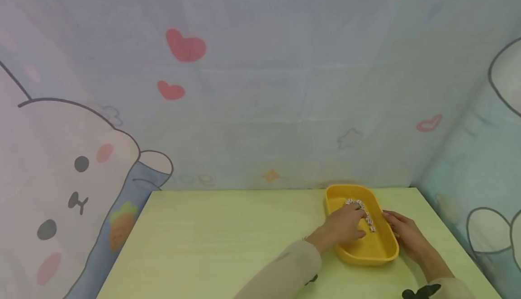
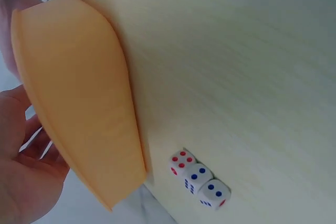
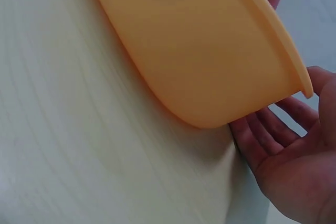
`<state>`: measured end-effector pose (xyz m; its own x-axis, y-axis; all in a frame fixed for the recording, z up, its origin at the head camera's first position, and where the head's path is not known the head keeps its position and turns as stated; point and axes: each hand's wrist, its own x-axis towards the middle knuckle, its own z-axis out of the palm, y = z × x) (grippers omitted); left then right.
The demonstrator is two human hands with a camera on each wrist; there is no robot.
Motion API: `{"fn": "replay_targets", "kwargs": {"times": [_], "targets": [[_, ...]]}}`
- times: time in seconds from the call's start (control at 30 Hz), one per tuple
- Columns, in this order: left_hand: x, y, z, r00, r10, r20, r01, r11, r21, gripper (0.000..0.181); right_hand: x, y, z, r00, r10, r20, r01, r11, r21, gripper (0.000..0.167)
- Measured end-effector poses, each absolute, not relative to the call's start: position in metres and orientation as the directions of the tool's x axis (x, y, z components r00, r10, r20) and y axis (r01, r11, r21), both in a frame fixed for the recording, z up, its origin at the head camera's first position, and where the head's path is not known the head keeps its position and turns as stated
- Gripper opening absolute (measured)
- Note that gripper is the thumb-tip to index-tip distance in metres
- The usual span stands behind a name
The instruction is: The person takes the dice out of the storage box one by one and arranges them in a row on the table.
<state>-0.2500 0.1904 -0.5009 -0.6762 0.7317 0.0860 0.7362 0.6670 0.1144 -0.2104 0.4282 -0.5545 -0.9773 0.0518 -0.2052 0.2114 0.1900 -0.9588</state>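
Observation:
A yellow tray [image 1: 372, 261] stands at the right of the table. White dice [image 1: 369, 221] form a curved line inside it. My left hand [image 1: 342, 224] reaches over the near left rim; its fingers are down by the dice, the thumb spread apart from them. Part of that line is hidden behind these fingers. At the tray's right side, my right hand [image 1: 407, 235] holds the rim, and in the right wrist view its thumb is at the edge with the fingers against the outer wall. Three more dice [image 2: 198, 176] lie in a row on the tabletop outside the tray, in the left wrist view.
The pale yellow-green table [image 1: 211, 240] runs back to a hanging cloth [image 1: 252, 95] printed with hearts and a rabbit. The tray's far end is close to the table's back edge. Another cloth [image 1: 468, 163] hangs along the right side.

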Motion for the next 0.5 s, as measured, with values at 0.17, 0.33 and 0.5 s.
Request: {"fn": "replay_targets", "kwargs": {"times": [0.17, 0.33, 0.5], "targets": [[-0.255, 0.204, -0.504, -0.681, 0.732, 0.036, 0.729, 0.672, 0.130, 0.047, -0.210, 0.429, -0.559, -0.966, 0.054, -0.252, 0.257, 0.192, -0.947, 0.080], [-0.257, 0.215, -0.506, -0.668, 0.744, -0.007, 0.723, 0.651, 0.230, 0.051, -0.205, 0.429, -0.562, -0.968, 0.051, -0.246, 0.251, 0.159, -0.955, 0.077], [-0.256, 0.225, -0.510, -0.726, 0.687, -0.016, 0.649, 0.693, 0.313, 0.047, -0.205, 0.429, -0.561, -0.972, 0.050, -0.230, 0.235, 0.154, -0.960, 0.077]]}}
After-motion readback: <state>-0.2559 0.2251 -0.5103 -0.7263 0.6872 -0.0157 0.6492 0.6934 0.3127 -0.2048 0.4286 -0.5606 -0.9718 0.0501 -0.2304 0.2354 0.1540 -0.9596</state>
